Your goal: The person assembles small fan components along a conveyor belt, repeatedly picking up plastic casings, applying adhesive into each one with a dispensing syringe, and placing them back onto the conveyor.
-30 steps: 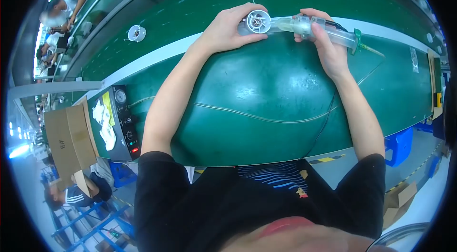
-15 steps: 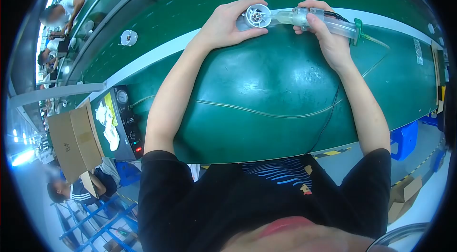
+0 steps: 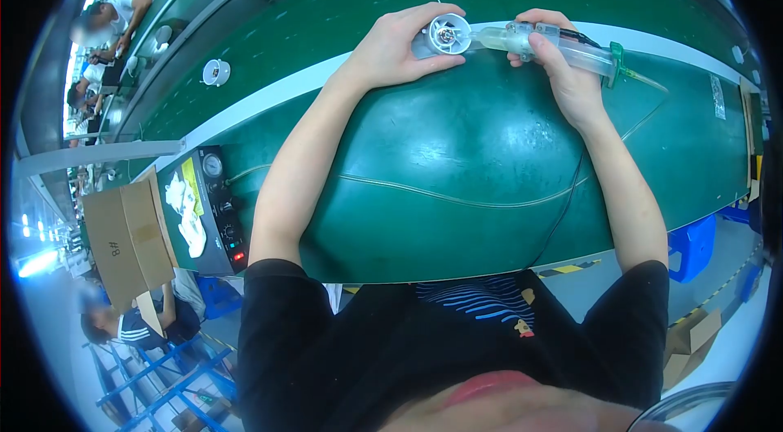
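Note:
My left hand (image 3: pixel 390 50) is curled around a small white round fan housing (image 3: pixel 463 24), its open face turned up toward me with a dark metallic centre showing. A thin wire sticks up beside it. My right hand (image 3: pixel 571 77) is closed on a clear glue-dispensing syringe (image 3: pixel 589 57), held nearly level. The syringe's narrow tip points left and reaches the housing's right rim; whether it touches inside I cannot tell. A green cap (image 3: pixel 616 65) closes the syringe's rear end, and a clear hose (image 3: pixel 644 79) leads away from it.
A black control box (image 3: pixel 218 212) with a gauge and a lit red switch stands at the left, a white cloth (image 3: pixel 192 228) beside it. Another white housing (image 3: pixel 216 72) lies on the green belt. A cardboard box (image 3: pixel 126 240) is at far left. Hose and black cable cross the green tabletop (image 3: pixel 424 236). Co-workers sit at left.
The whole view has shifted slightly. Both hands keep their grips, and the syringe tip stays at the fan housing. The housing appears turned a little.

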The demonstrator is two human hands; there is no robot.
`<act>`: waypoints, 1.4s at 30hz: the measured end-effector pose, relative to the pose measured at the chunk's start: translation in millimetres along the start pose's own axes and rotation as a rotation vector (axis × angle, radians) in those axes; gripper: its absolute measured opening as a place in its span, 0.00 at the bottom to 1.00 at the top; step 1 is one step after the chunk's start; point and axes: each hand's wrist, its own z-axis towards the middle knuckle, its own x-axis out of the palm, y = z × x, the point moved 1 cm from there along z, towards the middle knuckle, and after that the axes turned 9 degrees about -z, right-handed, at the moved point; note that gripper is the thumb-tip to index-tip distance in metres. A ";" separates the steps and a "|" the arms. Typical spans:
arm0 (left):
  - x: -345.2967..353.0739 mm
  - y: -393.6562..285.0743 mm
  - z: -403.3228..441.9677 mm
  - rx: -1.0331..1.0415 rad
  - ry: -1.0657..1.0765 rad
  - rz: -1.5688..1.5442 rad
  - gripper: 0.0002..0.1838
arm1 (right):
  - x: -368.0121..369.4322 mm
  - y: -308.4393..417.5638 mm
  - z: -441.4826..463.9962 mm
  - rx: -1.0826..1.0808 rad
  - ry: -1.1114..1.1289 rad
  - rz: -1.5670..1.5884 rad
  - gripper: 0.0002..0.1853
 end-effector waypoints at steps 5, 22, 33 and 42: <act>4.7 6.5 -2.0 0.000 -0.088 0.024 0.30 | 2.6 1.3 -0.4 -0.008 -0.046 0.002 0.18; 2.1 25.5 -2.8 0.190 -0.298 0.491 0.13 | -4.1 -8.8 6.9 0.089 -0.064 0.246 0.20; 17.7 15.0 -11.1 0.296 -0.033 0.235 0.12 | 0.0 -15.2 3.9 0.139 -0.153 0.221 0.18; 13.4 23.4 -11.7 0.068 -0.106 0.158 0.11 | -0.7 -10.7 3.1 0.150 -0.159 0.177 0.18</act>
